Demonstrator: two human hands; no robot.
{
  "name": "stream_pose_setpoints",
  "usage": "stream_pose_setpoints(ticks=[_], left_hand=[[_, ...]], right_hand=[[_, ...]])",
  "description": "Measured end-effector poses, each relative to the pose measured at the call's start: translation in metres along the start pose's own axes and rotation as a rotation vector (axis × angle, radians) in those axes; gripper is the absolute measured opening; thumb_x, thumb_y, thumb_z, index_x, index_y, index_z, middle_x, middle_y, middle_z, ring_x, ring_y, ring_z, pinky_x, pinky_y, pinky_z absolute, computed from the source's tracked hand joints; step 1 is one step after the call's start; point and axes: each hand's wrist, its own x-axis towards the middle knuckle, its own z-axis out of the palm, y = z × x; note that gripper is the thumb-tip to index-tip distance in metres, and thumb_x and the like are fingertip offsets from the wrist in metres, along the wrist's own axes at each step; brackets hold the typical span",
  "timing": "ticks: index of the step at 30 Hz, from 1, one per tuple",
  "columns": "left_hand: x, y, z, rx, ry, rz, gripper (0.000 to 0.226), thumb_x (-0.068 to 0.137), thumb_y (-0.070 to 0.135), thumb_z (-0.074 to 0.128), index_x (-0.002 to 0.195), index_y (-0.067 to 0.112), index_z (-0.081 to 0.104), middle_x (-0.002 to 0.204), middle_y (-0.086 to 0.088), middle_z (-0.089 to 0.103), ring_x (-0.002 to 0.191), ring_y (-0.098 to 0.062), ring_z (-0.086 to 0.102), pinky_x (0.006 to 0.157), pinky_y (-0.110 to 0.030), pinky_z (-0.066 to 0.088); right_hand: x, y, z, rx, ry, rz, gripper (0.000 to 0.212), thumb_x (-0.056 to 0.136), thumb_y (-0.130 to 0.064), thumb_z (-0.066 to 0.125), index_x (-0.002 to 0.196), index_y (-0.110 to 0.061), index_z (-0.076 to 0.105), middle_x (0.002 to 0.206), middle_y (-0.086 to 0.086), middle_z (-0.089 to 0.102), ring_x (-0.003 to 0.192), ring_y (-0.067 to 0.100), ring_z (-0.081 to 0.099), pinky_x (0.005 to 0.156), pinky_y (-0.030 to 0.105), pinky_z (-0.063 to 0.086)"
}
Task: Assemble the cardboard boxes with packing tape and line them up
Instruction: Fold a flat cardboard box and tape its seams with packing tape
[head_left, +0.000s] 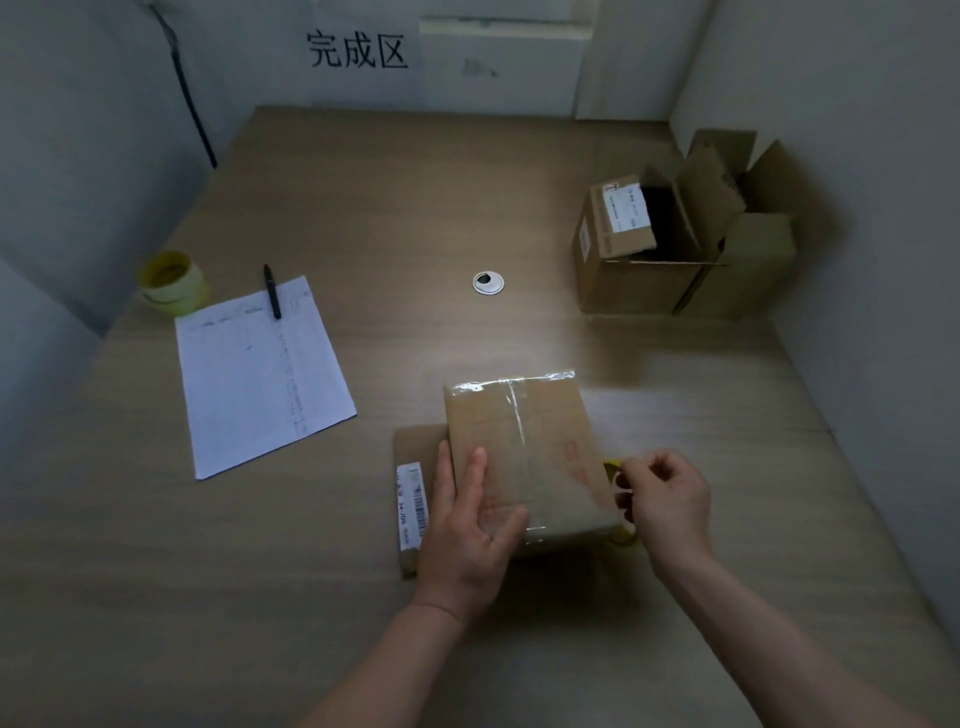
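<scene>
Starting at the left of the bench (156, 545), we see a yellow tape roll (174, 283) near the wall, then a printed sheet (260, 379) with a black pen (272, 291) lying across its top edge. Our left hand (470, 525) lies flat, fingers (475, 467) straight, pressing the taped cardboard box (524, 447), which rests on a flattened carton (413, 499) (barcode label showing). Our right hand (667, 501) curls round a yellow tape dispenser (621, 512) just beside the box. Open boxes (675, 239) stand far right.
</scene>
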Motion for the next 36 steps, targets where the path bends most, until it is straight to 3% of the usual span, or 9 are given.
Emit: stream_pose_setpoints(ticks=[6,11,15,20,26,29,31,33,36], left_hand=[[0.008,0.001,-0.004,-0.009,-0.025,0.003,0.089,0.074,0.07,0.046,0.152,0.035,0.024,0.162,0.01,-0.002,0.143,0.0,0.006,0.108,-0.014,0.013],[0.011,0.002,-0.008,-0.009,-0.062,-0.021,0.089,0.074,0.07,0.046,0.152,0.034,0.025,0.164,0.005,0.0,0.147,-0.01,0.013,0.108,-0.02,0.018],[0.012,0.002,-0.009,-0.003,-0.071,-0.013,0.079,0.083,0.055,0.061,0.152,0.034,0.027,0.164,0.007,0.0,0.148,-0.011,0.014,0.106,-0.019,0.018],[0.012,0.002,-0.009,-0.004,-0.084,-0.01,0.075,0.088,0.041,0.066,0.152,0.033,0.027,0.164,0.006,-0.002,0.148,-0.011,0.015,0.107,-0.019,0.019],[0.014,0.001,-0.012,-0.045,-0.093,0.006,0.074,0.087,0.039,0.068,0.151,0.033,0.029,0.164,0.005,0.001,0.146,-0.007,0.014,0.108,-0.02,0.019],[0.015,-0.002,-0.013,-0.057,-0.109,0.022,0.074,0.087,0.04,0.068,0.15,0.034,0.03,0.163,0.008,0.0,0.143,0.0,0.011,0.109,-0.021,0.019],[0.015,-0.003,-0.011,-0.078,-0.108,0.025,0.073,0.087,0.039,0.068,0.149,0.035,0.03,0.163,0.009,0.0,0.144,0.0,0.009,0.11,-0.021,0.019],[0.015,-0.005,-0.009,-0.086,-0.1,0.022,0.072,0.088,0.04,0.067,0.149,0.037,0.029,0.163,0.011,0.0,0.144,0.001,0.009,0.11,-0.023,0.02],[0.013,-0.007,-0.005,-0.099,-0.079,0.009,0.069,0.089,0.043,0.065,0.149,0.037,0.031,0.163,0.011,0.002,0.144,0.006,0.007,0.115,-0.022,0.02]], right_hand=[[-0.006,0.008,-0.043,-0.048,-0.074,0.083,0.025,0.077,0.008,0.063,0.065,-0.01,0.051,0.064,0.019,0.059,0.046,0.021,0.053,0.041,0.022,0.035],[-0.027,0.018,-0.059,-0.094,-0.099,0.046,0.028,0.078,0.012,0.068,0.065,-0.008,0.054,0.056,0.01,0.053,0.048,0.021,0.048,0.044,0.022,0.04],[-0.044,0.034,-0.065,-0.285,-0.096,-0.003,0.019,0.067,-0.02,0.078,0.073,-0.025,0.061,0.057,-0.007,0.06,0.057,0.02,0.055,0.057,0.035,0.046],[-0.063,0.043,-0.067,-0.597,-0.154,-0.164,0.045,0.08,-0.03,0.075,0.11,-0.046,0.046,0.077,-0.009,0.065,0.073,0.01,0.061,0.063,0.031,0.045],[-0.083,0.091,-0.068,-0.9,-0.219,-0.328,0.029,0.073,-0.029,0.076,0.095,-0.034,0.059,0.081,-0.013,0.066,0.076,0.017,0.066,0.058,0.028,0.046],[-0.078,0.093,-0.065,-0.895,-0.2,-0.375,0.019,0.083,-0.046,0.068,0.087,-0.029,0.063,0.082,-0.01,0.064,0.078,0.019,0.061,0.064,0.031,0.046],[-0.072,0.077,-0.063,-0.827,-0.092,-0.467,0.037,0.09,-0.058,0.05,0.087,-0.025,0.068,0.092,-0.007,0.062,0.087,0.019,0.055,0.074,0.033,0.043],[-0.07,0.041,-0.052,-0.628,0.05,-0.518,0.047,0.092,-0.057,0.042,0.106,-0.021,0.069,0.111,-0.003,0.06,0.105,0.02,0.054,0.087,0.034,0.04],[-0.062,0.007,-0.014,-0.563,-0.063,-0.503,0.062,0.092,-0.06,0.035,0.142,-0.026,0.046,0.145,-0.006,0.041,0.133,0.012,0.039,0.104,0.033,0.034]])
